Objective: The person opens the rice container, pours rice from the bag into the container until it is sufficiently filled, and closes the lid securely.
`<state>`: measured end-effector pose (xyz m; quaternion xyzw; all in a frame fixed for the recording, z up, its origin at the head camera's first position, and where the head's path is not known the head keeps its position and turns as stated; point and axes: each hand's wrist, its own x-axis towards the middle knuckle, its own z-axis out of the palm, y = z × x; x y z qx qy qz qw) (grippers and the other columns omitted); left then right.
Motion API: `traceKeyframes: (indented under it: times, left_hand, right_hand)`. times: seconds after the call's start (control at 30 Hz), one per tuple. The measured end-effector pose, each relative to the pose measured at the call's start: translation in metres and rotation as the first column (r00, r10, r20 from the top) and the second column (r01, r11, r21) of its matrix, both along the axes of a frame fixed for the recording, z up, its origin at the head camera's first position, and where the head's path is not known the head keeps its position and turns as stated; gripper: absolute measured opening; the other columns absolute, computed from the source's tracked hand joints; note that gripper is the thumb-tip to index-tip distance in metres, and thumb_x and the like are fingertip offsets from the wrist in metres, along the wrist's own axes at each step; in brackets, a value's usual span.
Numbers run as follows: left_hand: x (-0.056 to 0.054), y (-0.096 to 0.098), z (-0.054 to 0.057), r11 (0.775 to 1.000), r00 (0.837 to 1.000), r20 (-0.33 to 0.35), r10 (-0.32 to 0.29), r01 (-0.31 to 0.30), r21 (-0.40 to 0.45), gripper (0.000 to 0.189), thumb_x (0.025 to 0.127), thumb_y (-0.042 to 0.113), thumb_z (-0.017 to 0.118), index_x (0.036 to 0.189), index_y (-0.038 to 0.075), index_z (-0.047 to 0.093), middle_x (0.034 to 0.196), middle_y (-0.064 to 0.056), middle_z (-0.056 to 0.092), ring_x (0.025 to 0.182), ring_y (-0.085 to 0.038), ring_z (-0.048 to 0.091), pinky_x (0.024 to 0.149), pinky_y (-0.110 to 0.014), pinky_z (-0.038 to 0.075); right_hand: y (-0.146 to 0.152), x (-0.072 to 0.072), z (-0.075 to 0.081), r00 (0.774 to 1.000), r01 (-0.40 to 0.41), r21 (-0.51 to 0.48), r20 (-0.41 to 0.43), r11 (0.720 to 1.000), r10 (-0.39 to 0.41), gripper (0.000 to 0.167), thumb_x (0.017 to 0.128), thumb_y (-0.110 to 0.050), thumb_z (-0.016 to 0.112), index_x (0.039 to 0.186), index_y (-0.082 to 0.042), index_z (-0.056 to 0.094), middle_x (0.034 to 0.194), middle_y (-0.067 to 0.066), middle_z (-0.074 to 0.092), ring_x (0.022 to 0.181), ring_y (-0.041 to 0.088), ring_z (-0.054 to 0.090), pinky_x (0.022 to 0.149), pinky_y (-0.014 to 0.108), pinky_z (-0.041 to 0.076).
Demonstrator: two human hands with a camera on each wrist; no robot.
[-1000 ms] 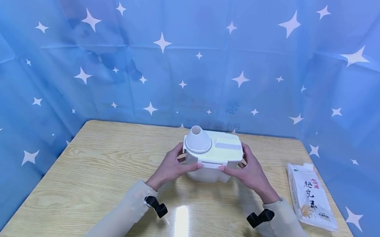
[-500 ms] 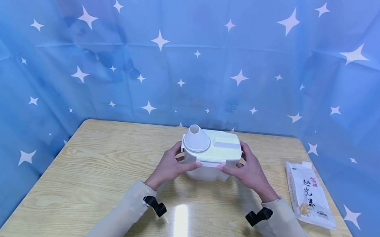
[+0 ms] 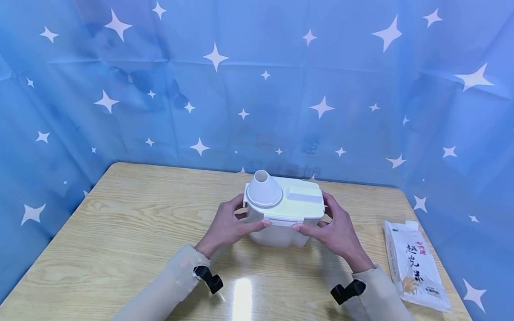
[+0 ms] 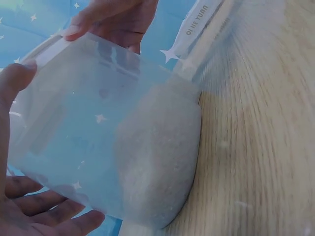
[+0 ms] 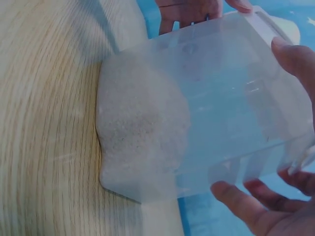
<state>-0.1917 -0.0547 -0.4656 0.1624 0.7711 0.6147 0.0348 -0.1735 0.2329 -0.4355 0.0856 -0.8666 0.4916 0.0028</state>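
Note:
A translucent plastic rice container point(image 3: 278, 237) stands upright on the table, partly filled with pale rice grains point(image 4: 160, 152). On its white lid point(image 3: 303, 210) sits a white cone-shaped spout point(image 3: 263, 191) with a round opening. My left hand point(image 3: 228, 225) holds the left side, its thumb at the front latch point(image 3: 283, 221). From the right side my right hand point(image 3: 336, 231) grips the container, thumb at the other end of that latch. Both wrist views show fingers spread along the side walls; the container's back is hidden.
A white printed rice bag point(image 3: 417, 266) lies flat near the right edge of the wooden table point(image 3: 142, 232). Behind the table hangs a blue curtain point(image 3: 226, 92) with white stars. A bright light reflection marks the tabletop in front of the container.

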Motion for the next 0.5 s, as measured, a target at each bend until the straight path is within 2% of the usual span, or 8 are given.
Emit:
traceKeyframes:
  times: [0.33, 0.5]
  left_hand:
    - [-0.0025, 0.0018, -0.0021, 1.000, 0.999, -0.026, 0.022, -0.022, 0.015, 0.067, 0.077, 0.039, 0.091, 0.135, 0.029, 0.062, 0.131, 0.006, 0.065, 0.125, -0.020, 0.060, 0.105, -0.044, 0.057]
    - [-0.0015, 0.0011, -0.0035, 0.999, 1.000, -0.020, 0.024, -0.024, 0.026, 0.069, 0.077, 0.038, 0.091, 0.137, 0.028, 0.060, 0.134, 0.006, 0.063, 0.128, -0.021, 0.058, 0.107, -0.048, 0.055]
  right_hand:
    - [-0.0007, 0.0005, -0.0023, 0.999, 0.014, 0.009, -0.045, 1.000, -0.013, 0.097, 0.081, -0.039, 0.088, 0.159, -0.019, 0.034, 0.145, 0.010, 0.054, 0.131, 0.035, 0.056, 0.100, 0.058, 0.057]
    - [-0.0020, 0.0005, -0.0051, 1.000, 0.013, -0.001, -0.027, 1.000, -0.013, 0.098, 0.081, -0.041, 0.087, 0.160, -0.021, 0.032, 0.148, 0.008, 0.052, 0.134, 0.035, 0.053, 0.102, 0.061, 0.055]
